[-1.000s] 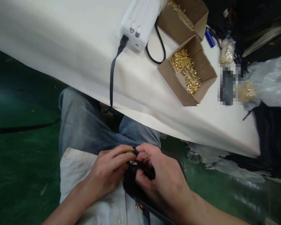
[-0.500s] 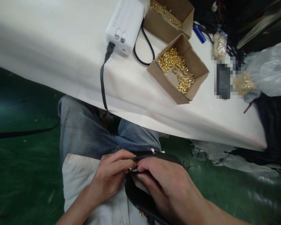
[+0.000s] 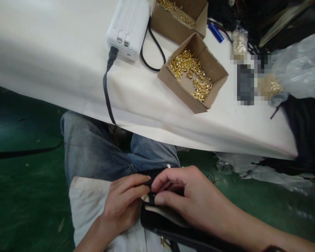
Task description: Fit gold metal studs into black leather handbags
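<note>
A black item with a pale inner edge (image 3: 170, 231) lies across my lap, with a small gold-coloured metal piece (image 3: 163, 241) at its lower side. My left hand (image 3: 124, 199) is closed on its left end, fingers pressed together along the dark material. Just to the right, my right hand (image 3: 183, 192) has thumb and index finger bent close together at a small dark tab or strap (image 3: 152, 198). Whether the fingertips pinch that tab is too small to tell. The two hands nearly touch.
On the white table (image 3: 68, 63) are a white power bank (image 3: 128, 28) with a black cable (image 3: 106, 91), two cardboard boxes of small gold pieces (image 3: 170, 78) (image 3: 168, 26), a blue cylinder (image 3: 215, 32) and plastic bags (image 3: 301, 66). The table edge runs beyond my knees.
My right hand has turned and its thumb and index finger have come into clearer view, slightly apart. My left hand stays on the black item. The view has shifted a little.
</note>
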`<state>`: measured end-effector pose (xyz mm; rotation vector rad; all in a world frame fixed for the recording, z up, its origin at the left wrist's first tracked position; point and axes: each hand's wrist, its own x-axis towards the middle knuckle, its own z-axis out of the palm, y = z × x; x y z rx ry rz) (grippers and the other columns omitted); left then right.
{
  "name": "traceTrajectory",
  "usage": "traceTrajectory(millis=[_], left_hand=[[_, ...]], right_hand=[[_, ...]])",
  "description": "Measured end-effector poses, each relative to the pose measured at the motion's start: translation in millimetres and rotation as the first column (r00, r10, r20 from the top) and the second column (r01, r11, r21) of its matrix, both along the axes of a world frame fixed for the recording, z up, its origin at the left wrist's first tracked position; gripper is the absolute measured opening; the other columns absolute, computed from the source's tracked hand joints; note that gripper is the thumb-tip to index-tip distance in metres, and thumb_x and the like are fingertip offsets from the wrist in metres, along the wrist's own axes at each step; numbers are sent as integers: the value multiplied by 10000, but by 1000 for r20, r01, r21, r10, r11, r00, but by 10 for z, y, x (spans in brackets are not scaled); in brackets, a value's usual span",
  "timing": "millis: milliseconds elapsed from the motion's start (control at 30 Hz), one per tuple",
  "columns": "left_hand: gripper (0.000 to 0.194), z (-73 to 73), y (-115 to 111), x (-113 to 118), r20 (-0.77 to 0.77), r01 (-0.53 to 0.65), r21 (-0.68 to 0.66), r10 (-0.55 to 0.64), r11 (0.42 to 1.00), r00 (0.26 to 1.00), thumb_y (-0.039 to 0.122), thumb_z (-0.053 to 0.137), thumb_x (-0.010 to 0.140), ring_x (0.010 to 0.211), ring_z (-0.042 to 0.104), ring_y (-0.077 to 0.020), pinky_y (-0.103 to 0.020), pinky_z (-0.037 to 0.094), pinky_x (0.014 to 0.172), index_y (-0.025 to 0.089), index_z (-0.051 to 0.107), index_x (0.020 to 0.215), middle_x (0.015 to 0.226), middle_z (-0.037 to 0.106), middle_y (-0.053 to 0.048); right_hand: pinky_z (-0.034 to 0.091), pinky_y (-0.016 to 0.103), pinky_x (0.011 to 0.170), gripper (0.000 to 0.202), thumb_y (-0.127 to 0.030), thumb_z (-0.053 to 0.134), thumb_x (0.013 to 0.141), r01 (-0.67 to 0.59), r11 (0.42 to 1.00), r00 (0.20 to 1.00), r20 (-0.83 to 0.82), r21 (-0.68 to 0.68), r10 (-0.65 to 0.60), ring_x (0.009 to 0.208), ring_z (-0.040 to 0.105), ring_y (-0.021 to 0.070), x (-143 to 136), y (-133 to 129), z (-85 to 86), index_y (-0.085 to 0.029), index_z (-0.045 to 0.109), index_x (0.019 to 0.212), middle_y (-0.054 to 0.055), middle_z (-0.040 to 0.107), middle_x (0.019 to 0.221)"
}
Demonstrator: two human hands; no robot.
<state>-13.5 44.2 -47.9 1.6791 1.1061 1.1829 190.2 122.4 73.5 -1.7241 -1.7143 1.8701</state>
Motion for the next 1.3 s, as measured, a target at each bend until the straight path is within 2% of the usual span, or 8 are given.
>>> traceTrajectory(millis=[133, 300, 433, 567, 800, 967, 1200, 1300], left_hand=[[286, -39, -35, -27, -100, 0, 60, 6, 998, 995, 66, 539, 1056, 996, 875, -205, -276, 720, 818, 242, 750, 1135, 1124, 874, -88], [271, -55, -65, -61, -249, 42, 200, 10, 979, 969, 47, 539, 1034, 1096, 871, -229, -327, 726, 1000, 192, 746, 1134, 1150, 877, -123], [234, -16, -40, -87, -283, 79, 268, 0, 960, 959, 73, 539, 1067, 1100, 866, -208, -320, 700, 1084, 183, 735, 1128, 1163, 875, -119], [186, -25, -42, -90, -300, 99, 312, -1, 945, 954, 106, 570, 1062, 1090, 864, -217, -334, 699, 1089, 163, 738, 1118, 1155, 867, -133], [229, -53, -109, -18, -232, 62, 275, 4, 959, 973, 31, 592, 1014, 1139, 854, -224, -342, 675, 1135, 123, 753, 1149, 1180, 866, -153], [243, -76, -130, 7, -199, 81, 249, -31, 965, 980, 27, 592, 1020, 1186, 840, -240, -378, 659, 1171, 121, 750, 1180, 1227, 861, -155], [206, -129, -176, 22, -179, 100, 249, -56, 963, 982, 52, 606, 1057, 1212, 831, -245, -403, 634, 1212, 115, 753, 1188, 1287, 855, -153], [168, -105, -183, 22, -199, 102, 261, -50, 960, 979, 55, 626, 1063, 1199, 835, -245, -402, 646, 1198, 117, 754, 1153, 1285, 858, -143]], right_hand=[[561, 182, 669, 322, 44, 812, 862, -23, 1000, 1000, 11, 5, 23, 716, 748, 116, -11, -15, -30, -258, 857, 963, -82, 827, 831], [522, 179, 651, 331, 35, 851, 849, -43, 999, 999, 31, -19, 44, 716, 714, 105, 15, -73, -53, -273, 849, 972, -99, 817, 837], [525, 185, 662, 332, 47, 852, 848, -35, 999, 999, 17, -25, 36, 722, 718, 109, 7, -113, -51, -264, 843, 965, -96, 814, 836], [535, 206, 749, 337, 47, 852, 859, -74, 996, 997, 6, 56, 74, 790, 736, 116, 10, -137, -50, -267, 841, 980, -94, 823, 887], [543, 184, 856, 300, -17, 840, 943, -79, 985, 987, -127, 153, 99, 927, 729, 113, 129, -224, -154, -268, 837, 1107, -44, 802, 1024], [564, 177, 872, 181, -53, 788, 1019, -71, 972, 968, -218, 225, 121, 933, 737, 106, 210, -278, -232, -230, 806, 989, -19, 770, 1007], [605, 147, 876, 143, -63, 821, 998, -30, 936, 969, -219, 349, 113, 935, 811, 106, 225, -317, -254, -204, 822, 979, 13, 842, 1027], [623, 151, 877, 161, -57, 830, 987, -10, 951, 968, -237, 309, 87, 914, 838, 117, 244, -312, -269, -217, 849, 982, 2, 873, 994]])
